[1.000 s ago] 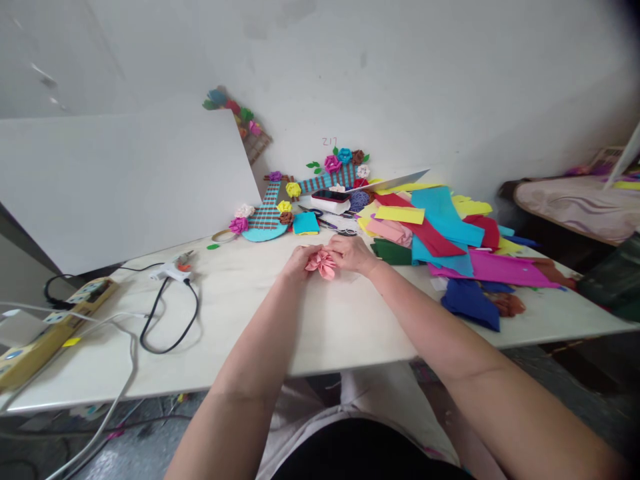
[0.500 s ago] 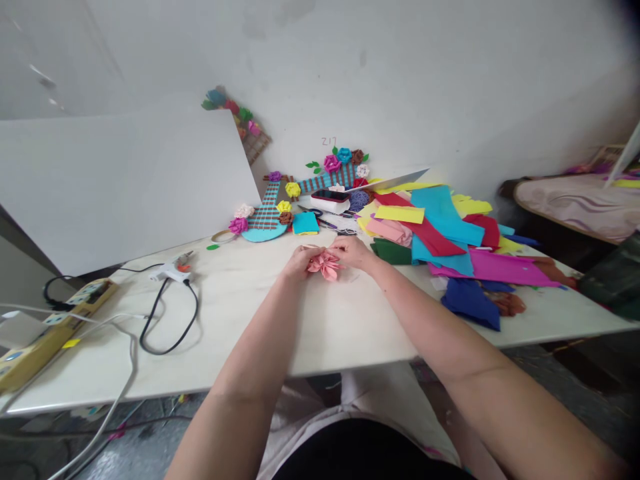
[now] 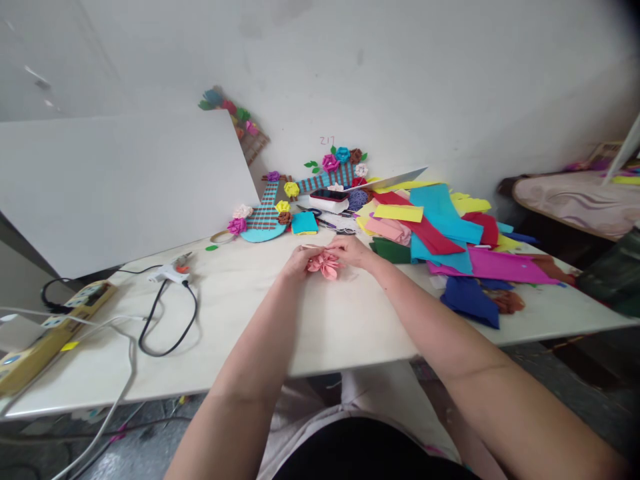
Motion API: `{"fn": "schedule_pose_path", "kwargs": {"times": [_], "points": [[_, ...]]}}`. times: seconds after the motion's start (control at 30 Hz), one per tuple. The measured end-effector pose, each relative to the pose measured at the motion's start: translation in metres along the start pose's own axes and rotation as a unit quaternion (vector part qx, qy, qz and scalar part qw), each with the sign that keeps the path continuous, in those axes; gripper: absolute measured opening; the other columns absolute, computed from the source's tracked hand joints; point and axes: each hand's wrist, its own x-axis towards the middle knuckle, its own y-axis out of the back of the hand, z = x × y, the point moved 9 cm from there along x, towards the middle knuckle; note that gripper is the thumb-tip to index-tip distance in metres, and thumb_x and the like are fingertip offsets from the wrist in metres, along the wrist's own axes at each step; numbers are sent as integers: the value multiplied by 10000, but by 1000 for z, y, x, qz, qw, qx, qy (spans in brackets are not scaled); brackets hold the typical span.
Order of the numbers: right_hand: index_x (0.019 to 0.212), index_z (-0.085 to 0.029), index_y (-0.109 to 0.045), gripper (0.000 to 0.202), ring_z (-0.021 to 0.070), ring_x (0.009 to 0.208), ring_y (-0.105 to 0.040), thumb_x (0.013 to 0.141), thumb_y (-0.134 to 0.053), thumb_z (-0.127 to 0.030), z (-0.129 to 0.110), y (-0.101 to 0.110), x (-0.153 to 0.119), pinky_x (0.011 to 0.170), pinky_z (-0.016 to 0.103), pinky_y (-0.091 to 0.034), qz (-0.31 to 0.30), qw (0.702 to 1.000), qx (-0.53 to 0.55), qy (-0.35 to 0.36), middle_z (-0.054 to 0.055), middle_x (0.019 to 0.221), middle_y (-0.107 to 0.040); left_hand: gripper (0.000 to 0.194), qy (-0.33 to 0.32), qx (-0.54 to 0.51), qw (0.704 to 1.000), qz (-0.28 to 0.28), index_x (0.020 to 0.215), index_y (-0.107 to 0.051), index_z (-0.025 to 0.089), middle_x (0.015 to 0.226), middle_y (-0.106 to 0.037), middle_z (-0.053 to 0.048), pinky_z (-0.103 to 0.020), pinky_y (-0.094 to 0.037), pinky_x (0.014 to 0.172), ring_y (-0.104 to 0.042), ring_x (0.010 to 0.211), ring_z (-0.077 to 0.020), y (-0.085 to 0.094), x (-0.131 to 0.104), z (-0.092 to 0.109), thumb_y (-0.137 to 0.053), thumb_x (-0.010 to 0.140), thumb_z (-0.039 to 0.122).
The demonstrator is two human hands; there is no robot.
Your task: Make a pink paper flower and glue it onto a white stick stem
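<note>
A pink paper flower (image 3: 327, 265) with several petals is held low over the white table, between my two hands. My left hand (image 3: 299, 261) is closed on its left side. The fingers of my right hand (image 3: 349, 251) are pinched together at the flower's upper right edge. Both sets of fingertips nearly meet above the petals, and the far side of the flower is hidden by them.
Left on the table (image 3: 235, 333) lie a white glue gun (image 3: 169, 273) with a black cord and a yellow power strip (image 3: 55, 333). Behind my hands are blue decorated crafts (image 3: 265, 233), scissors (image 3: 313, 211) and a phone (image 3: 330, 195). Coloured paper sheets (image 3: 440, 213) are heaped at the right.
The view has shifted very slightly. Both hands stay at the flower, whose petals have turned or spread a little.
</note>
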Motion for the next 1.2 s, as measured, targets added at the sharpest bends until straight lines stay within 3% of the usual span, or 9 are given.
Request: {"fn": "schedule_pose_path", "kwargs": {"times": [0.27,0.6,1.2], "points": [[869,-159,-751,220,130,711,-574,859,-532,-157,-16,-4,1,662,234,-440,-15,993,-78,82,54,781,-627,160,12,-36,999,30,595,-636,92,544,-608,-53,-225,-373,485,-537,477,-112,1,-2,1,-720,607,227],[896,-172,-726,260,139,733,-555,898,-469,-204,-25,-1,-3,639,234,-381,-14,974,-216,66,68,873,-640,179,16,-54,998,28,642,-640,103,577,-631,-66,-262,-434,552,-588,546,-155,4,2,-3,-746,625,246],[829,-210,-773,174,138,730,-606,816,-603,-174,-13,7,-1,609,234,-393,38,994,-98,-17,42,815,-692,258,21,-33,998,55,522,-595,114,471,-547,-33,-229,-310,463,-449,425,-85,7,2,-2,-719,651,300]]}}
